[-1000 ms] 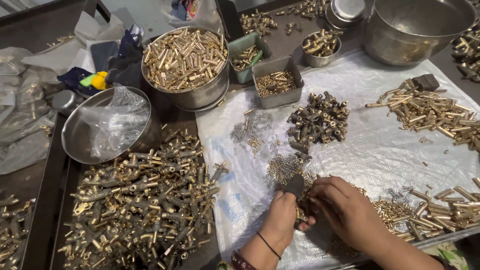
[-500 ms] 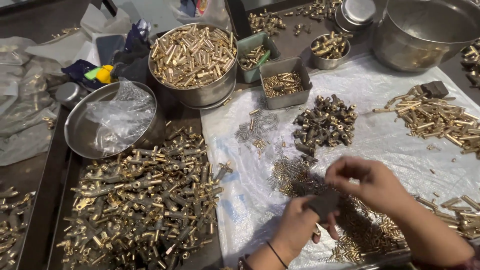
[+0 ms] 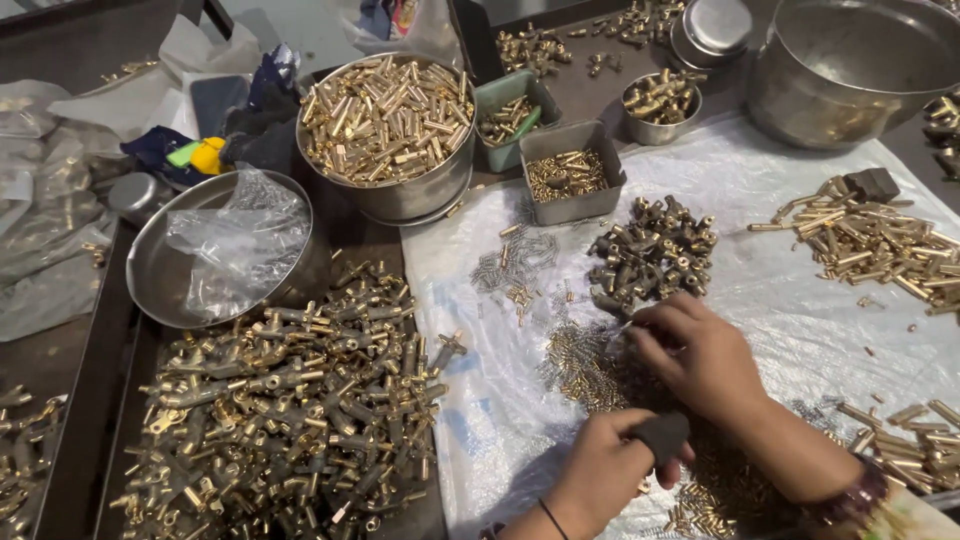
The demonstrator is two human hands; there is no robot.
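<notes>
My left hand (image 3: 610, 468) is closed around a small dark block (image 3: 662, 436) at the bottom centre, over a white plastic sheet (image 3: 800, 310). My right hand (image 3: 700, 355) reaches across above it, fingertips pinched at a scatter of tiny brass pins (image 3: 580, 362); what the fingers hold is too small to tell. A heap of dark brass fittings (image 3: 652, 250) lies just beyond the right hand.
A big pile of brass valve parts (image 3: 280, 410) fills the tray at left. A steel bowl of brass tubes (image 3: 388, 120), a plate with a plastic bag (image 3: 225, 250), two small bins (image 3: 572, 172), a large steel pot (image 3: 850, 70) and brass rods (image 3: 870, 245) stand around.
My right hand has lifted from the sheet and moved up and left to the small pins. My left hand has stayed low, gripping the dark block. The view shifted slightly.
</notes>
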